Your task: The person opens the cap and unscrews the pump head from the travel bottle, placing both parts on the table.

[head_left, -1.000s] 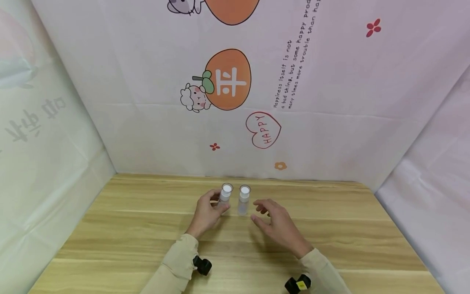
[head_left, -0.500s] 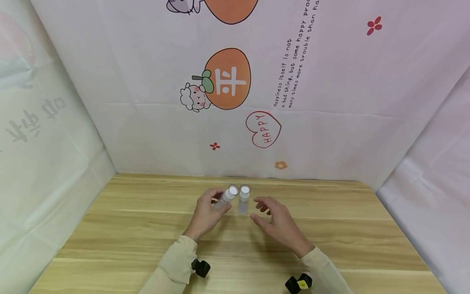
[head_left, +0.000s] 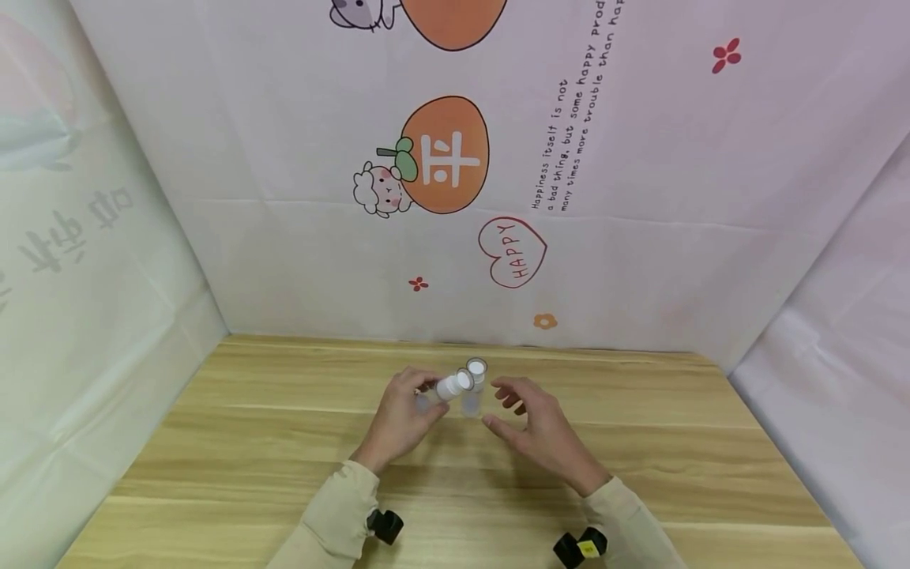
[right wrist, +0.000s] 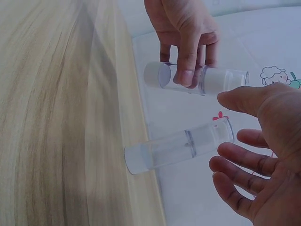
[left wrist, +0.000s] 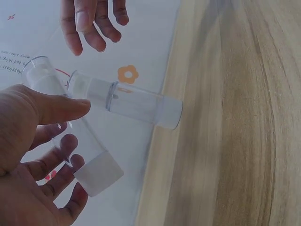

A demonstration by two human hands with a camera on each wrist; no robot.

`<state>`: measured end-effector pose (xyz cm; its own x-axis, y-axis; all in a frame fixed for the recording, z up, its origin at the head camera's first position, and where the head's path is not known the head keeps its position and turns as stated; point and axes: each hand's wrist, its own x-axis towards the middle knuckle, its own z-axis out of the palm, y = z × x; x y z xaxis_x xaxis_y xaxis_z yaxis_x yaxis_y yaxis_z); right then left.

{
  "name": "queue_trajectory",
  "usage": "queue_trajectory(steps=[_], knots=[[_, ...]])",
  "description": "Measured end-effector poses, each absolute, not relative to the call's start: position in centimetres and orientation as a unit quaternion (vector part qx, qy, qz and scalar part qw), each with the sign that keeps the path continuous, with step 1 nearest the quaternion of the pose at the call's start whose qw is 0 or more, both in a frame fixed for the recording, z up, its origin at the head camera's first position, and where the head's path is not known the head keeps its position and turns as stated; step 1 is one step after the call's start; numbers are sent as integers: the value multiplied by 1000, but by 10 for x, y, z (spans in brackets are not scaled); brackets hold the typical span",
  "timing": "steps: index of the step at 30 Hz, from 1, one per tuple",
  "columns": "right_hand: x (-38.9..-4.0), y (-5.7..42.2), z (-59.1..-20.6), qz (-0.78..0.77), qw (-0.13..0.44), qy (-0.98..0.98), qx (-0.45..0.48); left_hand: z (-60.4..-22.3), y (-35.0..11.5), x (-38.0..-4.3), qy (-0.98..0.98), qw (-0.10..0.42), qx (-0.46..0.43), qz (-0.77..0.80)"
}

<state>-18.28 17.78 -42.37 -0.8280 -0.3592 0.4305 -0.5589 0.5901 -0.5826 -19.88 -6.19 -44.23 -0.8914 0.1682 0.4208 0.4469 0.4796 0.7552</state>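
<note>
Wood-grain tabletop [head_left: 213,474]; behind it, white sheet [head_left: 284,269] with orange fruit [head_left: 445,155], cartoon sheep [head_left: 377,191]; red heart [head_left: 513,253]

The left fingers [right wrist: 188,52] partly hide the tilted bottle [right wrist: 215,81].

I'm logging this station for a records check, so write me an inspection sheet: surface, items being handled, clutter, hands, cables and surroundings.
Surface: light wood-grain table, bare around the hands.
Items: two clear bottles with white parts; the held bottle is tilted, its top toward the person's right; the standing bottle is upright on the table, apart from it.
Clutter: nothing seen.
Left hand: the left hand grips the held bottle.
Right hand: the right hand holds nothing, fingers loosely bent beside the standing bottle.
Cables: nothing seen; a small black device sits at each wrist.
Surroundings: pale sheeting behind and at both sides, with cartoon prints and lettering.
</note>
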Motion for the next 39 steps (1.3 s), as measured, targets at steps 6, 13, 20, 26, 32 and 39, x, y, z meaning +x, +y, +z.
queue_trajectory(steps=[6, 13, 20, 26, 32, 39], knots=[[-182, 179, -422, 374, 135, -877, 271, -436, -59, -193, -869, 145, -199, -430], [-182, 180, -421, 381, 132, -869, 286, -435, -57, -190, -884, 145, -220, -387], [-181, 179, -420, 388, 120, -862, 301, -435, -53, -186, -893, 151, -243, -347], [-179, 179, -420, 381, 110, -867, 301, -428, -51, -181, -902, 124, -250, -329], [-179, 179, -419, 386, 97, -865, 306, -424, -49, -179, -910, 104, -259, -308], [-178, 177, -421, 385, 95, -863, 313, -419, -48, -177, -913, 86, -262, -300]])
